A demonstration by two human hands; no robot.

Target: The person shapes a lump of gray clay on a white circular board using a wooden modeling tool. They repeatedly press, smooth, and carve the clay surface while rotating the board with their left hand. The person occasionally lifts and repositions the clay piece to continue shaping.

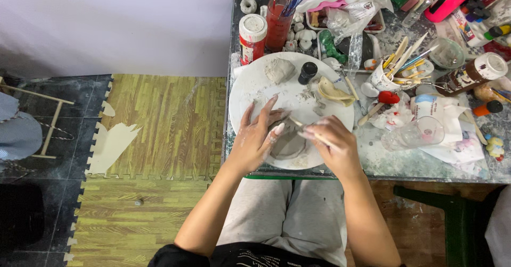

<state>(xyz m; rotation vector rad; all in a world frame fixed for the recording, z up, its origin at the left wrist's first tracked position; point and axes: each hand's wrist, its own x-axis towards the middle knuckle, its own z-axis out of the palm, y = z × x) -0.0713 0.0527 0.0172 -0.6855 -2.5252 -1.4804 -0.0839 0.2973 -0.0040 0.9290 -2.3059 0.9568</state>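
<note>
A flat grey clay piece (288,145) lies near the front of a round white board (250,89) on the table. My left hand (258,136) rests on the clay's left side, fingers spread and dusted with clay. My right hand (331,144) grips a thin wooden tool (303,127) whose tip points at the clay between my hands. A lump of grey clay (279,69) sits at the back of the board, with a small black cap (307,72) and a cream-coloured shaped clay piece (333,92) to its right.
The speckled table (394,160) is crowded: a red-labelled jar (252,37), a red cup of brushes (279,21), a cup of wooden sticks (386,75), a clear glass (418,134), paint bottles, paper towels. Wood-pattern floor mats (159,123) lie to the left.
</note>
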